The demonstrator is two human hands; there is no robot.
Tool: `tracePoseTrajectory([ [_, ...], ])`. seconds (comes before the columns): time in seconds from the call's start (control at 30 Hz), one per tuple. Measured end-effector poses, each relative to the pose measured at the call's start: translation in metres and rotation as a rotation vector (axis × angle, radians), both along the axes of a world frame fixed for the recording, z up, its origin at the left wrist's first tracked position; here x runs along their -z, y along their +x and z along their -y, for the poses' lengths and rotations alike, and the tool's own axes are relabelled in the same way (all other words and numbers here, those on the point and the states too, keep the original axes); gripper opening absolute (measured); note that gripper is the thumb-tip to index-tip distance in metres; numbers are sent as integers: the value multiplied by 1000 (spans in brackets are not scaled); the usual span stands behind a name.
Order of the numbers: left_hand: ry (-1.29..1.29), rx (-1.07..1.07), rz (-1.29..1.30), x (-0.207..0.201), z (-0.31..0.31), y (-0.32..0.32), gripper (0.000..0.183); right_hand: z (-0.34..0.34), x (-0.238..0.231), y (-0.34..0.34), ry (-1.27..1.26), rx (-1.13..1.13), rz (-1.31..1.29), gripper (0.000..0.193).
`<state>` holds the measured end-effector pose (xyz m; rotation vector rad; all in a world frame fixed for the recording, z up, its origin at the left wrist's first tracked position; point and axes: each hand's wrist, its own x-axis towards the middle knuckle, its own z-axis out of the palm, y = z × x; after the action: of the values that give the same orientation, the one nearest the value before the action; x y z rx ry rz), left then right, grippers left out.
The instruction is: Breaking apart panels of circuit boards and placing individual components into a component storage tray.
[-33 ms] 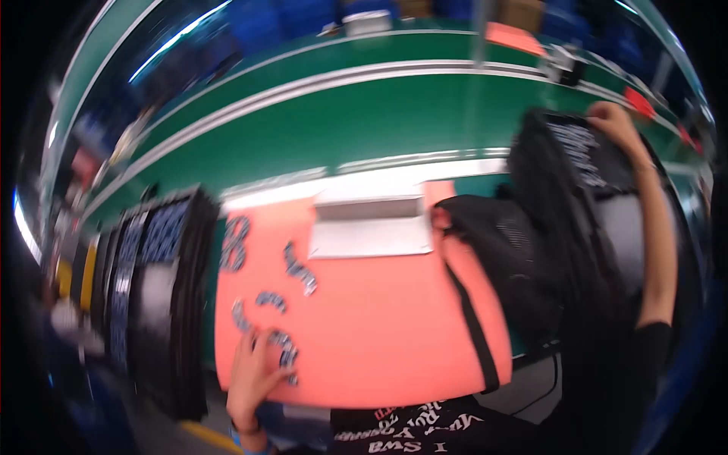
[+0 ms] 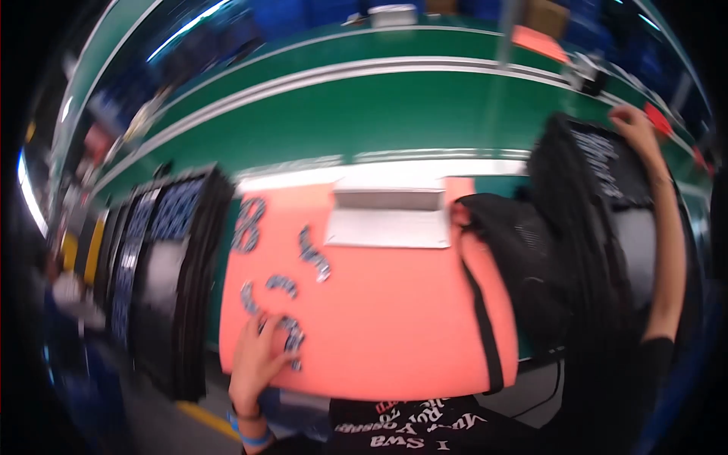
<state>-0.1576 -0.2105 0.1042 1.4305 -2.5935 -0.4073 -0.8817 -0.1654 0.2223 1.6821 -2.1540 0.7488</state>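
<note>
My left hand rests over the near left of the pink mat, thumb and fingers apart. Its fingertips are at a curved row of small dark, shiny pieces; whether it touches them is blurred. Several similar pieces lie farther up: a short arc, a wavy row and a loop-shaped group. My right arm reaches far right, where my right hand has its fingers bent over the far edge of a black tray. Rows of small pieces lie in that tray.
An open white box stands at the mat's far side. A black bag with a strap lies at the right. Stacked black trays stand left. Beyond runs a green surface with pale rails.
The whole view has shifted, so things sit a little farther right and higher in the picture. Both hands keep nearly the same places relative to the mat and tray.
</note>
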Motion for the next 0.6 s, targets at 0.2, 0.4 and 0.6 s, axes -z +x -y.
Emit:
tracePoseTrajectory([
  [0.2,57,-222,-241,-1,4,-20,35,64,-50,177,-20,-502,267,17],
  [0.4,-9,-167,-379,13,10,-19,25,77,-4,390,329,-1091,160,14],
  [0.6,-123,-186,-452,25,13,-31,17,93,110,485,527,-1147,207,37],
])
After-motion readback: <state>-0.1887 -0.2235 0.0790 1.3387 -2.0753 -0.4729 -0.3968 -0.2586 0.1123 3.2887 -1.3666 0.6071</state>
